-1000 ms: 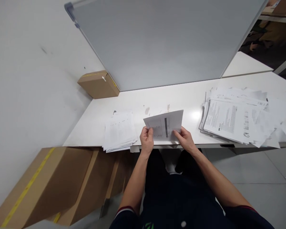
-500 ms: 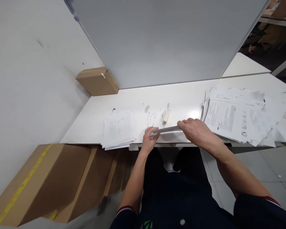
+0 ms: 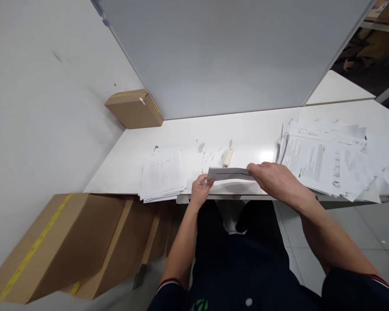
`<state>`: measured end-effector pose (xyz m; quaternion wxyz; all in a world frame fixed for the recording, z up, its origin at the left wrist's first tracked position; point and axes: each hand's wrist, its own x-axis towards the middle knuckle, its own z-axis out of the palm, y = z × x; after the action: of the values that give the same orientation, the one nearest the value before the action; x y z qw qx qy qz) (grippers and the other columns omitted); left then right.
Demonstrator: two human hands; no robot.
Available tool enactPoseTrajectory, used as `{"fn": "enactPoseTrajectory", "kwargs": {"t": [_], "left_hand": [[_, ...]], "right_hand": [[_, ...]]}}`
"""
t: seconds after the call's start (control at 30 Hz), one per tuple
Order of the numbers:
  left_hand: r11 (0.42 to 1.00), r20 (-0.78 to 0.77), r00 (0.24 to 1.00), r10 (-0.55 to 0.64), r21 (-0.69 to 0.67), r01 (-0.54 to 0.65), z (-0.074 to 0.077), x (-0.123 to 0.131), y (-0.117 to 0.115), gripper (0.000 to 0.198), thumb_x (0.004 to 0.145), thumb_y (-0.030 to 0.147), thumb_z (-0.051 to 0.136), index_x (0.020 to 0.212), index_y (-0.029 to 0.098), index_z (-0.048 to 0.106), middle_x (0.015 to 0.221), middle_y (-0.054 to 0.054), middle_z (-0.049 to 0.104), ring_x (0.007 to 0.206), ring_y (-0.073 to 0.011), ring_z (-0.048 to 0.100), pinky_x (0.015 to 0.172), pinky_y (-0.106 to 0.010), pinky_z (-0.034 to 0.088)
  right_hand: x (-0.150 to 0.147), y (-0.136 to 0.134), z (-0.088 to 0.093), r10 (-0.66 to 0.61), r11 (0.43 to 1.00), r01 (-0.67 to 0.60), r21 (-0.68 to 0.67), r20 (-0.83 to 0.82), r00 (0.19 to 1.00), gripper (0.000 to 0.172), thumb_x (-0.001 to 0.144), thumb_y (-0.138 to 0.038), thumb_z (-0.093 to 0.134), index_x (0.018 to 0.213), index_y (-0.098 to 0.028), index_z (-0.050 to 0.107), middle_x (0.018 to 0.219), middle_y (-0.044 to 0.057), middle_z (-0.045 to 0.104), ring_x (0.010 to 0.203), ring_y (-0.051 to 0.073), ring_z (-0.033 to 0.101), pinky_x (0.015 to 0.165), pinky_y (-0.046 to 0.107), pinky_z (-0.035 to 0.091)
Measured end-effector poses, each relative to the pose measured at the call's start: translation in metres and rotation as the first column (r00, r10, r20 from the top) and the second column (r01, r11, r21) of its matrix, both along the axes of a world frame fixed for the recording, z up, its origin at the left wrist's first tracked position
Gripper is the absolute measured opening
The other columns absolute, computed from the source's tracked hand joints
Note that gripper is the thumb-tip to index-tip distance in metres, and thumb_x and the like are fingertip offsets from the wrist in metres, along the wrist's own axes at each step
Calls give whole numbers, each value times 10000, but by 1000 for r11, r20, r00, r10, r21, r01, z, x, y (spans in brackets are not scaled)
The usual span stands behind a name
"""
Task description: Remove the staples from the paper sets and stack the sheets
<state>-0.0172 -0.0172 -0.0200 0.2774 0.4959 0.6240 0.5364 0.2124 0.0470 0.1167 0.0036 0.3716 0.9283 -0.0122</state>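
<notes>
A paper [image 3: 228, 174] was gripped at its ends by the left hand [image 3: 201, 190] and right hand [image 3: 274, 180] above the front of a smudged white table [image 3: 194, 129], backed by a grey board [image 3: 230, 56] and bordered at left by cardboard boxes [image 3: 58, 242].

No text is legible (print on the paper pile [image 3: 324, 160] is too small).
</notes>
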Motion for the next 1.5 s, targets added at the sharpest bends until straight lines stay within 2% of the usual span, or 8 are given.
{"fn": "enactPoseTrajectory", "kwargs": {"t": [0.13,0.2,0.3,0.37,0.43,0.53,0.63,1.5], "left_hand": [[985,247,968,47,149,-86,15,-1,2,252,765,399,559,851,169,614,752,-25,645,750,-145,600,748,-291,463],[984,251,965,76,138,-113,17,0,5,275,794,413,514,886,171,608,760,-32,648,768,-143,606,773,-301,462],[992,145,981,126,-2,-127,8,3,11,276,798,391,510,942,172,596,829,-54,649,816,-150,609,783,-304,465],[990,39,990,133,-58,-130,-1,6,16,259,799,357,510,973,181,589,894,-65,643,859,-156,602,785,-302,467],[993,-80,992,99,-55,-104,-8,8,21,256,824,313,468,1024,195,574,967,-70,628,902,-155,587,801,-303,462],[999,-255,967,1,-32,-9,-10,13,32,307,858,241,378,1124,207,527,1061,-76,595,971,-158,554,839,-315,446],[997,-397,915,-71,-24,67,-9,19,45,364,860,180,329,1186,211,488,1158,-75,561,1075,-174,499,905,-347,405],[992,-595,798,-91,12,122,-14,27,50,530,772,17,304,1216,231,497,1132,-67,563,1054,-199,462,902,-361,355]], "right_hand": [[21,-2,-10,-193,923,44,-382,-361,912,188,859,-332,393,822,-195,516,563,1,532,485,132,465,459,247,292],[28,-7,-32,-418,734,4,-679,-448,790,228,829,-390,444,860,-185,540,687,30,621,575,157,562,486,248,381],[32,-24,-78,-722,335,-69,-940,-303,622,314,765,-407,534,956,-161,566,806,61,681,694,211,638,553,281,476],[33,-39,-106,-815,196,-95,-976,-216,538,336,741,-400,564,966,-152,588,806,59,695,707,222,651,587,296,498],[33,-52,-125,-878,141,-131,-981,-185,442,358,731,-395,580,992,-152,598,811,55,702,703,221,657,599,300,507],[34,-62,-134,-933,131,-198,-972,-188,307,395,731,-391,592,1048,-157,588,827,56,706,696,218,662,600,304,513],[34,-61,-132,-947,130,-216,-968,-186,263,391,734,-380,600,1050,-150,585,830,63,707,698,220,664,597,305,515],[28,-41,-124,-907,280,-64,-958,-286,309,298,745,-378,559,939,-153,576,812,47,691,738,221,648,611,298,513]]}}
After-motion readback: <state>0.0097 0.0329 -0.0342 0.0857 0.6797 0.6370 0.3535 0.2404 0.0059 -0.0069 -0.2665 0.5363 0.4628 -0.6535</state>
